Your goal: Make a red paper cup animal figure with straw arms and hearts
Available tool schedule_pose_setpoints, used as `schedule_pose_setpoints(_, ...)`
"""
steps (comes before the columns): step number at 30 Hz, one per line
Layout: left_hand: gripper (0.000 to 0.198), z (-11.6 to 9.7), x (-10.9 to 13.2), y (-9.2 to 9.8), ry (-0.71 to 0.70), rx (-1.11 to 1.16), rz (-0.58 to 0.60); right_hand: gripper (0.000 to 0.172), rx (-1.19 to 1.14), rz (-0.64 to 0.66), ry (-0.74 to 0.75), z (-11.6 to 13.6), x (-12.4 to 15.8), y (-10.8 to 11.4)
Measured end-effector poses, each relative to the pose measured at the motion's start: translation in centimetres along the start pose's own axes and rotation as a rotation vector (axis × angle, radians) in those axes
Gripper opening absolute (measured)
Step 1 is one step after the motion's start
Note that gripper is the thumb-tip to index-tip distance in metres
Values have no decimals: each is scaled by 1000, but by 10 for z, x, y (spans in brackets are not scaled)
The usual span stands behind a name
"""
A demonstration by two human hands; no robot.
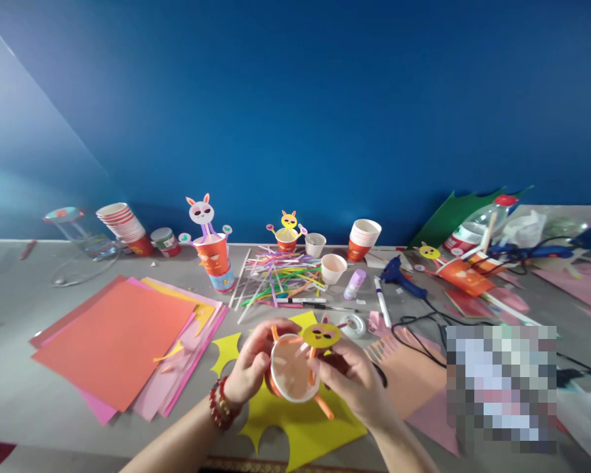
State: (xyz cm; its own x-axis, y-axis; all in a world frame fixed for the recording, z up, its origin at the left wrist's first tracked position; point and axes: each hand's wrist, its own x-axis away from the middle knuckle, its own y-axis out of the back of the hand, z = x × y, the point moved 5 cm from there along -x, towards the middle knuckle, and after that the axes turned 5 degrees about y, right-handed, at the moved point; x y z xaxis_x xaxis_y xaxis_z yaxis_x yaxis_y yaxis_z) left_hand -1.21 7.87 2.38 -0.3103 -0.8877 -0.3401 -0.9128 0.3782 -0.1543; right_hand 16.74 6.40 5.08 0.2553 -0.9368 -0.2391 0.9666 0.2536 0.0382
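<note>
My left hand (253,364) wraps round the left side of a paper cup (291,369), whose open mouth is tilted toward me. Orange pipe cleaners (325,406) stick out from the cup at several sides. A yellow paper animal face (322,336) with ears stands at the far right of the rim on an orange stem. My right hand (352,378) is closed at the right of the cup, its thumb pressing the stem against the rim. Beneath the cup lies yellow paper (320,430) with scalloped cut edges.
Stacked coloured paper (123,335) lies on the left. Behind my hands are loose pipe cleaners (280,279), a glue stick (355,284) and a tape roll (353,325). A blue glue gun (402,278) trails a black cord on the right. Finished-looking cup figures (211,253) stand near the wall.
</note>
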Motion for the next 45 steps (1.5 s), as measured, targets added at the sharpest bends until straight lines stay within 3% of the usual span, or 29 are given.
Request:
schedule_pose_setpoints(2,71,-8,1,5,-129,-139,-84,20,42,-46,40,4,0,3)
schedule_pose_setpoints(5,83,-32,13,3,-507,-582,-227,21,131,-90,93,8,-1,5)
schedule_pose_setpoints(7,69,-44,21,-7,-684,-881,-241,21,185,-98,122,9,-1,5)
schedule_pose_setpoints(9,39,-51,24,-18,-731,-1079,-202,18,241,-104,156,10,0,3)
schedule_pose_setpoints(11,16,-56,24,-26,-728,-1171,-174,16,300,-115,205,13,1,0)
schedule_pose_setpoints(13,6,-59,22,-29,-706,-1202,-158,15,346,-110,251,18,1,-3)
schedule_pose_setpoints(17,9,-59,20,-28,-678,-1197,-146,16,443,-48,237,24,0,-5)
schedule_pose_setpoints(20,11,-58,21,-28,-682,-1142,-122,19,512,63,121,22,0,-3)
schedule_pose_setpoints(24,11,-57,19,-31,-632,-1101,-51,23,413,167,-29,10,3,-1)
schedule_pose_setpoints(34,14,-57,14,-35,-569,-1110,15,35,277,135,-123,6,1,-1)
schedule_pose_setpoints(39,14,-60,11,-35,-553,-1090,-1,42,113,135,-225,6,2,-4)
schedule_pose_setpoints(45,14,-57,11,-33,-511,-1081,-41,46,66,135,-247,5,5,-9)
